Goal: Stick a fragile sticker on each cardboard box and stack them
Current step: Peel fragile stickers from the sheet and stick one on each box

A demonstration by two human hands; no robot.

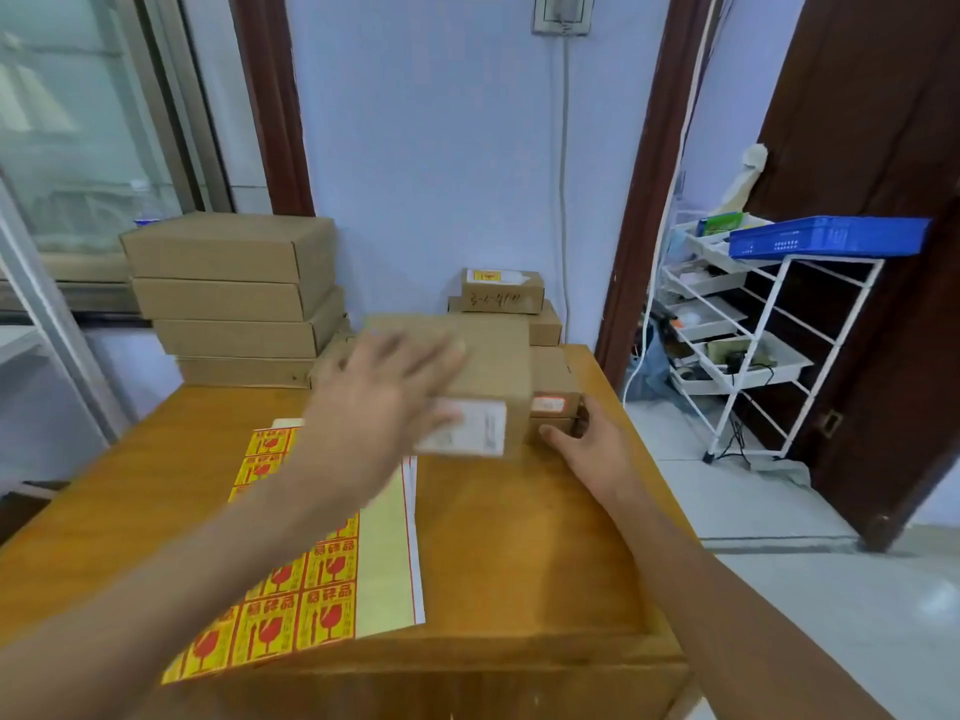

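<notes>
the cardboard box sits mid-table, long axis running away, under the blurred left hand with fingers spread, while the right hand curls round the small stickered box beside it.

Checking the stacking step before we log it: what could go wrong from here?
1. The left hand is motion-blurred over the cardboard box; a fast push may shove it into the small stack behind.
2. The right hand grips only the low box at the table edge; it may slide off.
3. The left forearm covers the sticker sheet and may drag it.
</notes>
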